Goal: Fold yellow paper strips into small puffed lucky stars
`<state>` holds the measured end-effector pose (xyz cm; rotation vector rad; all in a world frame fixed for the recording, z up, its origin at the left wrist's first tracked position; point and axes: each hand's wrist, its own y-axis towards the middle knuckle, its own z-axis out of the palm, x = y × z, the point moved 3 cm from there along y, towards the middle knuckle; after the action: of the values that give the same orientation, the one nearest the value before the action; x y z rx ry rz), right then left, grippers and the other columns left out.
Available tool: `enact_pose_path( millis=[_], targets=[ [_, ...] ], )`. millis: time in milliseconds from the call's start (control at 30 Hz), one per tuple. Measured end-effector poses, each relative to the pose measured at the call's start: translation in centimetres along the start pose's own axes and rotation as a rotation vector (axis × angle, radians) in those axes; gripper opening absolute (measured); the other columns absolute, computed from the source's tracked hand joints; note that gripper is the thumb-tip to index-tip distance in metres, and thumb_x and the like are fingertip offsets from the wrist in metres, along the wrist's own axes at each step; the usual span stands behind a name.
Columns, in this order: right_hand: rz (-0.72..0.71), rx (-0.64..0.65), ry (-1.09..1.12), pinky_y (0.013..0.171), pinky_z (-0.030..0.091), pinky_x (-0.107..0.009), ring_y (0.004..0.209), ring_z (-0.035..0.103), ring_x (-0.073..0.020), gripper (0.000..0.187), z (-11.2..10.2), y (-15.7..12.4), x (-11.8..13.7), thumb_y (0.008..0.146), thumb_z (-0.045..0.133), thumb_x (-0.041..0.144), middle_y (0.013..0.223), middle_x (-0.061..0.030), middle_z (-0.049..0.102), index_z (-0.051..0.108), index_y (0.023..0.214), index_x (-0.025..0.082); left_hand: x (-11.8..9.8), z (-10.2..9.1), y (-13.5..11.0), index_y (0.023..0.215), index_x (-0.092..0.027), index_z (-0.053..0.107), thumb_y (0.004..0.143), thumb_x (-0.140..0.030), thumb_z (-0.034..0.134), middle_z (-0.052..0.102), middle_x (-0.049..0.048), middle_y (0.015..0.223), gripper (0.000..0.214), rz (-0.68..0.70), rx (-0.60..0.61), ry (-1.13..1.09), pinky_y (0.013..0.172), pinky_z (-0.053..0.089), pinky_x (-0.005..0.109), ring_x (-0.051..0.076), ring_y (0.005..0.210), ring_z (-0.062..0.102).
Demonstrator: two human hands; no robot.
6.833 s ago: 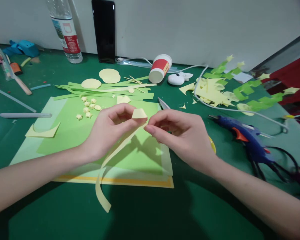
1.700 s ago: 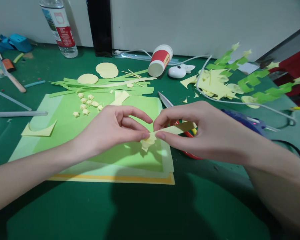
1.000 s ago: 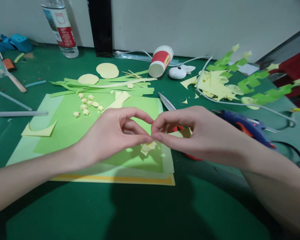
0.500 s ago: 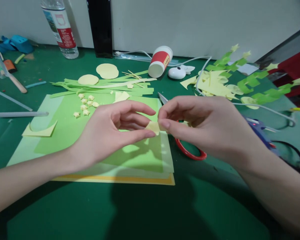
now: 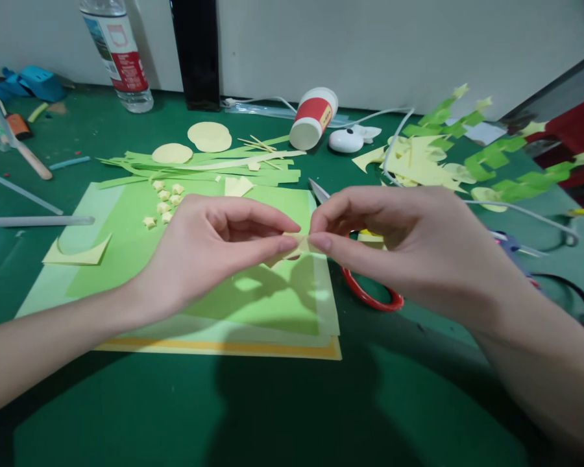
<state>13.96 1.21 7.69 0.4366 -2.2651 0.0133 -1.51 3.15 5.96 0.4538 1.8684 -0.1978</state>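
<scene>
A small pale yellow piece of paper (image 5: 296,246) is pinched between my two hands, above a stack of green sheets (image 5: 253,305). My left hand (image 5: 224,243) grips it with thumb and fingertips. At its other end, my right hand (image 5: 374,237) closes thumb and forefinger on it. The fingers partly cover the paper, so its full shape is hidden. Under my right hand lie scissors with red handles (image 5: 374,301), blades partly showing. Several small folded paper stars (image 5: 163,207) rest on the sheets behind my left hand.
Green paper strips (image 5: 199,170) and yellow paper circles (image 5: 209,137) lie behind the sheets. Further back are a tipped paper cup (image 5: 314,120), a white earbud case (image 5: 345,141) and a water bottle (image 5: 119,58). Yellow scraps (image 5: 418,162) and a blue glue gun (image 5: 506,243) are at right.
My left thumb and fingers have closed onto the yellow paper, where they were spread apart before. The paper is turned a little. My right hand keeps its pinch.
</scene>
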Motion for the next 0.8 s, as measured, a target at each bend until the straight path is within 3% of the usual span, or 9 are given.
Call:
enact_pose_path(
  millis=[467, 633, 800],
  targets=[
    [0.030, 0.114, 0.093, 0.051, 0.041, -0.021, 0.057, 0.051, -0.0095, 0.006, 0.5, 0.3, 0.0, 0.071, 0.057, 0.018, 0.064, 0.0026, 0.060, 0.058, 0.065, 0.020, -0.1, 0.2, 0.1, 0.067, -0.020, 0.069, 0.070, -0.020, 0.065, 0.068, -0.0049, 0.069, 0.004, 0.015, 0.043, -0.004, 0.050, 0.048, 0.009, 0.006, 0.059, 0.061],
    [0.046, 0.159, 0.132, 0.051, 0.041, -0.020, 0.056, 0.051, -0.0085, 0.010, 1.2, 0.3, 0.0, 0.074, 0.053, 0.018, 0.063, 0.0023, 0.058, 0.056, 0.065, 0.019, 0.0, 0.1, 0.1, 0.083, -0.019, 0.065, 0.072, -0.022, 0.064, 0.066, -0.0042, 0.075, 0.011, 0.037, 0.010, -0.012, 0.052, 0.048, 0.009, 0.006, 0.061, 0.060],
    [0.070, 0.106, 0.281, 0.051, 0.042, -0.018, 0.056, 0.051, -0.0074, 0.007, 1.5, 0.2, -0.5, 0.073, 0.054, 0.015, 0.062, 0.0030, 0.056, 0.055, 0.066, 0.017, 0.3, 0.2, 0.1, 0.086, -0.019, 0.061, 0.078, -0.027, 0.057, 0.064, -0.0048, 0.083, 0.012, 0.100, 0.024, -0.226, 0.063, 0.050, 0.008, 0.004, 0.073, 0.060]
  ],
)
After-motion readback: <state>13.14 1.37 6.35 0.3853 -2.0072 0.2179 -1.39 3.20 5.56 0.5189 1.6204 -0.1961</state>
